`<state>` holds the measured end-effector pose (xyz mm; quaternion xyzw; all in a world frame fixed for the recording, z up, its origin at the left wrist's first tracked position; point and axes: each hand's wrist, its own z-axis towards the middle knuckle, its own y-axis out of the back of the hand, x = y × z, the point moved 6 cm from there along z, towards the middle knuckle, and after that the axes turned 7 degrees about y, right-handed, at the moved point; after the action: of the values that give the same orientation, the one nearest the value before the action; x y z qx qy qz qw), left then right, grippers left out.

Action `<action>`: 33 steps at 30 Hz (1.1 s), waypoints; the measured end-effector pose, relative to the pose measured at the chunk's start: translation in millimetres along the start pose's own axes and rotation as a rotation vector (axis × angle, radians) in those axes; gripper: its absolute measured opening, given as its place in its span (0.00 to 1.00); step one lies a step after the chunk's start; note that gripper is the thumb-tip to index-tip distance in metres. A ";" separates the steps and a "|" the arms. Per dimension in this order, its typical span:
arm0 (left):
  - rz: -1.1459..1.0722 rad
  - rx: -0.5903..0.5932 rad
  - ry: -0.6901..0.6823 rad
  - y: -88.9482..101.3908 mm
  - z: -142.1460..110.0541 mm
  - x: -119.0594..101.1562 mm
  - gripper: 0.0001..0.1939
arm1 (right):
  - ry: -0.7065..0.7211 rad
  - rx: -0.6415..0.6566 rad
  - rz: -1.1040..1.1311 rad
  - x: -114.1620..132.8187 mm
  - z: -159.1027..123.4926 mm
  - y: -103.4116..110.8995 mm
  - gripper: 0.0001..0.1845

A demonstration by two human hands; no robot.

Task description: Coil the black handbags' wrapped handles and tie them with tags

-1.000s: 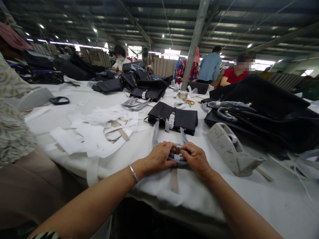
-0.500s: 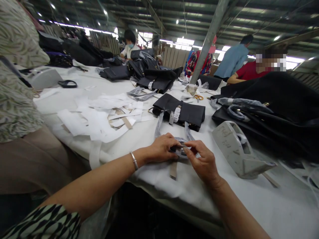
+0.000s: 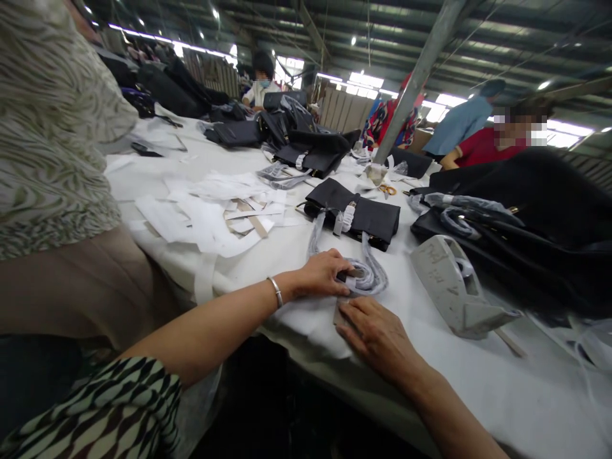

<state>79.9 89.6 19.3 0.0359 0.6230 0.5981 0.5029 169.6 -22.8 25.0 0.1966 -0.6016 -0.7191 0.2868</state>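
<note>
A black handbag (image 3: 366,213) lies on the white-covered table, with a white wrap round its buckle tab. Its handles, wrapped in clear plastic (image 3: 377,274), run toward me and curl in a loop at the near side. My left hand (image 3: 325,273) is closed on the near end of that wrapped handle, thumb below and fingers above. Just nearer the table edge, my right hand (image 3: 375,328) has its fingertips closed on a small grey-brown strip (image 3: 338,312), whose far part is under the fingers.
A grey tape dispenser (image 3: 449,287) stands to the right. Behind it are piled black bags (image 3: 549,217). White and brown paper scraps (image 3: 205,223) spread at left. Orange-handled scissors (image 3: 388,189) lie farther back. A person in a patterned top (image 3: 57,140) stands close at left.
My right hand has left the handle loop and come down to the strip at the table edge. The left hand stays on the handle. The view has shifted slightly.
</note>
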 end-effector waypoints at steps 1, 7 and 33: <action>0.004 0.002 0.004 0.2 -0.1 0.1 0.26 | 0.011 -0.002 -0.024 1.6 -0.4 0.5 0.12; -0.032 0.028 0.012 2.6 1.5 -0.7 0.17 | 0.054 -0.075 -0.148 4.4 -3.7 -0.6 0.12; 0.136 -0.119 -0.076 2.3 10.3 -15.2 0.12 | 0.130 -0.470 0.057 -17.0 -1.2 25.1 0.08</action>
<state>93.0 87.7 32.2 0.0711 0.5630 0.6650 0.4856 187.7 -15.5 48.2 0.1534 -0.4035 -0.8167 0.3830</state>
